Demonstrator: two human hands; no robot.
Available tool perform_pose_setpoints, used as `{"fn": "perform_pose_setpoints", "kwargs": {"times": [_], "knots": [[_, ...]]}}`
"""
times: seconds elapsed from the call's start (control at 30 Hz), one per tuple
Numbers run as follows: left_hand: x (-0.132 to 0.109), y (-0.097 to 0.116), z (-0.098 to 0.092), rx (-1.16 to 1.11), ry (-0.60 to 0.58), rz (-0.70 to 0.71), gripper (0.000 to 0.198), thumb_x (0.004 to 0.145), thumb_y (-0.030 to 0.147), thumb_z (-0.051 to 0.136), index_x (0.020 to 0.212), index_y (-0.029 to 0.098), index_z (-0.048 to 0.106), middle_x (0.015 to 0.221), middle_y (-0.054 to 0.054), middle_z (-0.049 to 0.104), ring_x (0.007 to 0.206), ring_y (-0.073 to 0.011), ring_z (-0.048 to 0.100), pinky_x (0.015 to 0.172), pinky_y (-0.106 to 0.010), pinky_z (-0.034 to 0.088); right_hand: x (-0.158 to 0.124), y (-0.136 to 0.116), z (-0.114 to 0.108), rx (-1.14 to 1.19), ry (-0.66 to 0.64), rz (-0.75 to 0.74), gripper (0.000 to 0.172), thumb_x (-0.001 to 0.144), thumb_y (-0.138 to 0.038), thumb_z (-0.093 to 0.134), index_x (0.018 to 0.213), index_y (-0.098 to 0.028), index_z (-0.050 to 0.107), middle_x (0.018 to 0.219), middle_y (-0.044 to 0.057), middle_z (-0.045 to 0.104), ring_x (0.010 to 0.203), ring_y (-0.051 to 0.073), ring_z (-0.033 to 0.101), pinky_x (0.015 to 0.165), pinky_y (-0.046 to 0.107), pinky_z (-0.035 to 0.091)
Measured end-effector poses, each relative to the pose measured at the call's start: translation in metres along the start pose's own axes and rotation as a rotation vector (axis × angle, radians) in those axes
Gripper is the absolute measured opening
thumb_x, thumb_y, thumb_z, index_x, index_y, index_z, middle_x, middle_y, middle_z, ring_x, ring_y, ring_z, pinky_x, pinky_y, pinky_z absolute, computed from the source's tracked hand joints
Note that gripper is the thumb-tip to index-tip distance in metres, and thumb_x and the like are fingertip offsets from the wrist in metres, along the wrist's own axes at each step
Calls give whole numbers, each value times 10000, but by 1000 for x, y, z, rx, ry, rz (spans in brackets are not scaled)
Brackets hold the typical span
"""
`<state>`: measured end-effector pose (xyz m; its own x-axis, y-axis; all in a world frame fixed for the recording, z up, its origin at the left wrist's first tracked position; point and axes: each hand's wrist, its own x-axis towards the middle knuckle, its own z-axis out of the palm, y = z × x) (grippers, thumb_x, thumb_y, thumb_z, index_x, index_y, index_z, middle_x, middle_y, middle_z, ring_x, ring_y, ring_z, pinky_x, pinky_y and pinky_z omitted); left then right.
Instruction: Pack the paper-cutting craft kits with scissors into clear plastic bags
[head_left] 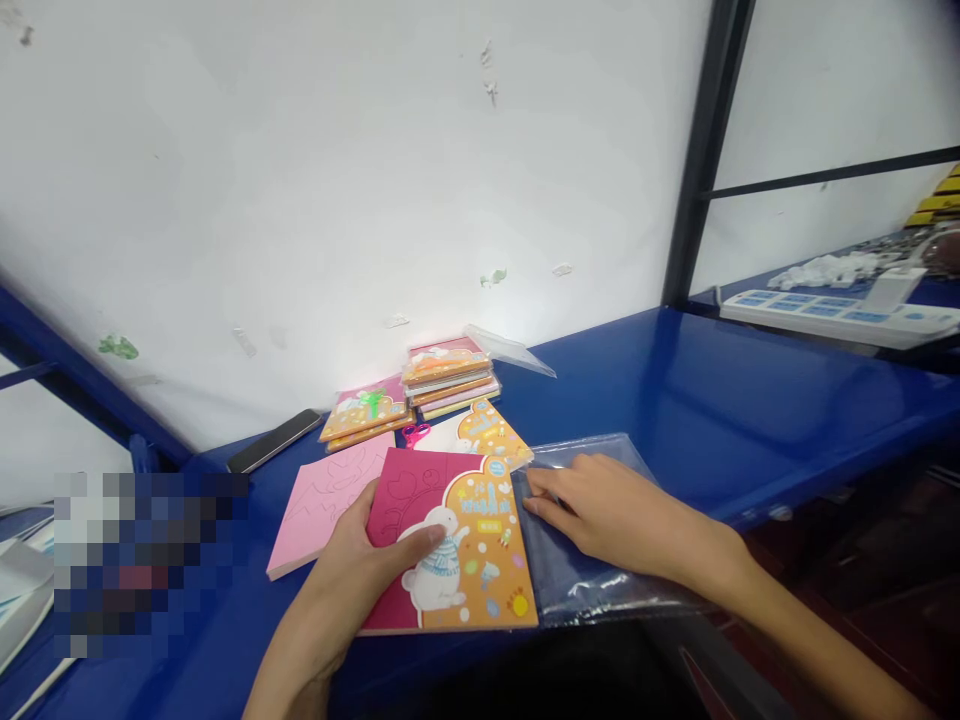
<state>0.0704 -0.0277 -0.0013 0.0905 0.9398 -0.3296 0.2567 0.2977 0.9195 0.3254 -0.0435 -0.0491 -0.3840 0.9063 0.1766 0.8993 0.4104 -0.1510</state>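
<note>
My left hand grips a craft booklet with a crimson and orange cover and a white rabbit, its thumb lying across the cover. My right hand holds a clear plastic bag flat on the table, its fingertips at the bag's edge next to the booklet. Behind them lie a pink sheet pad, an orange booklet and pink-handled scissors. Further back are a booklet stack and a smaller pile.
The blue metal table runs along a white wall, with a black phone near the pile. Another clear bag lies behind the stack. A white power strip sits at the right, and a blurred patch covers the left.
</note>
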Motion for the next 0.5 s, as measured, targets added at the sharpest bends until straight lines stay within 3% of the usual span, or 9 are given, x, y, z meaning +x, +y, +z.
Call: {"fn": "perform_pose_setpoints", "kwargs": {"times": [0.17,0.3,0.5], "knots": [[4,-3,1,-47,-25,47,679,679,301,929,1266,212,599,935,-100,828,698,-292,800,634,-384,673,1,-2,-1,135,55,121,295,1029,-415,518,811,-231,591,773,3,720,707,220,653,578,325,269],[6,-4,1,-33,-37,51,662,682,309,925,1253,207,607,906,-94,828,702,-290,800,636,-379,673,1,-5,-2,240,99,207,210,979,-395,612,852,-232,573,811,-6,723,710,207,657,578,300,305],[7,-1,-1,29,-45,57,619,726,287,883,1267,204,595,1002,-109,824,758,-294,806,656,-378,674,-2,-10,0,-111,101,223,305,1030,-469,507,1031,-204,657,843,93,768,732,309,714,560,340,218]]}}
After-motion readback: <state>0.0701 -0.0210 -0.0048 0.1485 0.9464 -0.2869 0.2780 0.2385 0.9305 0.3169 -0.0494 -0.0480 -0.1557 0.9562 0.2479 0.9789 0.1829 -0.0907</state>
